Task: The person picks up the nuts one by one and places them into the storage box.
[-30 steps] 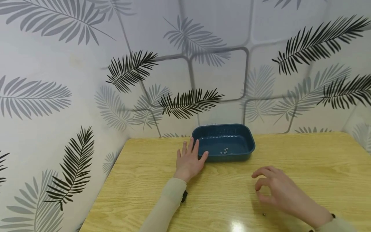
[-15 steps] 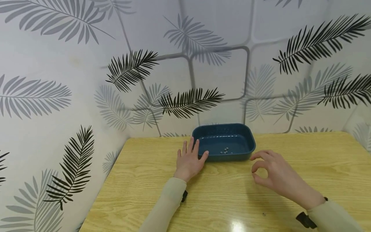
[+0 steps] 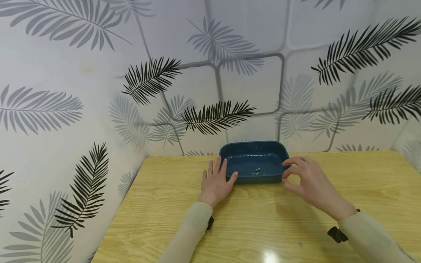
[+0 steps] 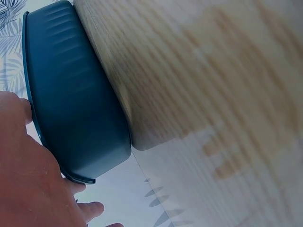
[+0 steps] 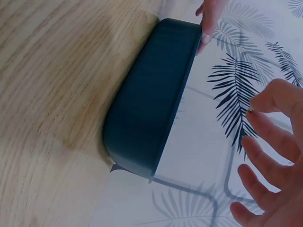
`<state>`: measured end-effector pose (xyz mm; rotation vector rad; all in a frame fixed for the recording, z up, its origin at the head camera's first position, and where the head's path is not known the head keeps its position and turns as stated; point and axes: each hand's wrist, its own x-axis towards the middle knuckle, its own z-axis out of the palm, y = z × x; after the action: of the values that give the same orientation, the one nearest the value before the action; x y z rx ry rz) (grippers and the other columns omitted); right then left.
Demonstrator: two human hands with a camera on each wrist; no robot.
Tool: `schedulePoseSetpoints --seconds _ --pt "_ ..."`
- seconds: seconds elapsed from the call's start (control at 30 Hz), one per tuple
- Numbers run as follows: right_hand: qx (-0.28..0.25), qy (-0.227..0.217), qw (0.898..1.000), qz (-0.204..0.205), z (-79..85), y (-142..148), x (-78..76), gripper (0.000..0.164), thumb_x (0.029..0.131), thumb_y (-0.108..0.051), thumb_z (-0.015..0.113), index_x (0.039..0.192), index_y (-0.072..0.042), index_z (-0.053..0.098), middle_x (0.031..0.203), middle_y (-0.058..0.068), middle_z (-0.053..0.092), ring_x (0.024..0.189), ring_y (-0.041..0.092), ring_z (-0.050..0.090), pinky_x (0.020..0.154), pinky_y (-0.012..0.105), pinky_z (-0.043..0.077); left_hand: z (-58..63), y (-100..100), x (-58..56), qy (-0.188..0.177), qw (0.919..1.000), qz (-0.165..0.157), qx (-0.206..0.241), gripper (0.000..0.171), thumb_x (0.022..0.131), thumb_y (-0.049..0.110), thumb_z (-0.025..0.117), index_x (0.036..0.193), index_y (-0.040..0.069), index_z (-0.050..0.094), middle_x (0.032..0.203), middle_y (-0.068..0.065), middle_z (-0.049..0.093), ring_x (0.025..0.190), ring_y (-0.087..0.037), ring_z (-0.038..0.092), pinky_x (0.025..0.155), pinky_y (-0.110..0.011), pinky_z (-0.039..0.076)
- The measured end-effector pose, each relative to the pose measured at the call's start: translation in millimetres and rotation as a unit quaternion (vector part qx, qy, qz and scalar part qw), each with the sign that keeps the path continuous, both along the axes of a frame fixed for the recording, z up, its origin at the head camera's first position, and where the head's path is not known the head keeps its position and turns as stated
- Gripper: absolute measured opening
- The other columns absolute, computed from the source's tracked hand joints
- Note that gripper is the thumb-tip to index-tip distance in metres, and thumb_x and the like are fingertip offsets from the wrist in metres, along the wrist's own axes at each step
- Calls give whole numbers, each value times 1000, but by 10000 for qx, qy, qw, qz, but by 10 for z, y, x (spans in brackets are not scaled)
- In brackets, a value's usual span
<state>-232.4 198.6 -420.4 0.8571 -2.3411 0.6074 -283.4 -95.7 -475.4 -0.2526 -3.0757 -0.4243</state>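
A dark blue rectangular basin (image 3: 254, 179) stands at the table's back edge, with several small ring-shaped metal nuts (image 3: 257, 173) lying on its bottom near the front wall. My left hand (image 3: 215, 187) rests on the basin's left end, fingers spread and fairly straight at the rim. At the opposite end, my right hand (image 3: 310, 184) is raised by the front right corner, its fingertips overlapping the rim in the head view. Thumb and index finger pinch a tiny nut (image 5: 250, 110), mostly hidden by the fingertips in the right wrist view. The other right fingers are loosely bent.
One more small nut (image 3: 300, 244) lies on the wooden table (image 3: 158, 212), toward the front right. Right behind the basin rises a wall (image 3: 197, 142) with a leaf pattern. A black strap piece (image 3: 337, 234) hangs at the right wrist.
My right hand has risen from low over the table and moved forward and left to the basin's right end, its thumb and index fingertips coming together. The left hand has stayed in place.
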Motion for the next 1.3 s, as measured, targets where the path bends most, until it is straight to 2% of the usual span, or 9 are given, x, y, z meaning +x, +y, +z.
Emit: schedulePoseSetpoints --seconds 0.23,0.57,0.77,1.3 --pt "-101 0 9997 -214 -20 -33 -137 12 76 -7 78 78 -16 71 113 13 64 107 38 52 93 59 37 -2 3 14 -30 10000 9 -9 75 100 66 25 160 23 14 165 -1 1 150 -28 -2 116 -57 12" --pt "-1 -332 9980 -533 -27 -98 -306 5 82 -10 76 81 -14 73 116 13 63 110 39 50 94 60 35 -1 7 21 8 9999 -12 152 75 101 64 29 160 20 18 165 -2 4 150 -30 3 116 -58 14" --pt "83 -495 9965 -671 -64 -105 -426 1 83 -12 74 83 -12 73 118 13 63 112 39 50 95 60 34 -3 17 17 -51 9999 14 102 75 100 66 26 160 23 15 165 0 -1 150 -28 0 116 -57 13" --pt "589 -956 9884 -1027 -161 -189 -754 5 87 -16 72 86 -11 74 121 15 63 114 40 50 98 62 33 14 15 13 -30 9999 1 111 75 100 66 27 160 22 15 165 -1 2 150 -28 -2 116 -57 13"
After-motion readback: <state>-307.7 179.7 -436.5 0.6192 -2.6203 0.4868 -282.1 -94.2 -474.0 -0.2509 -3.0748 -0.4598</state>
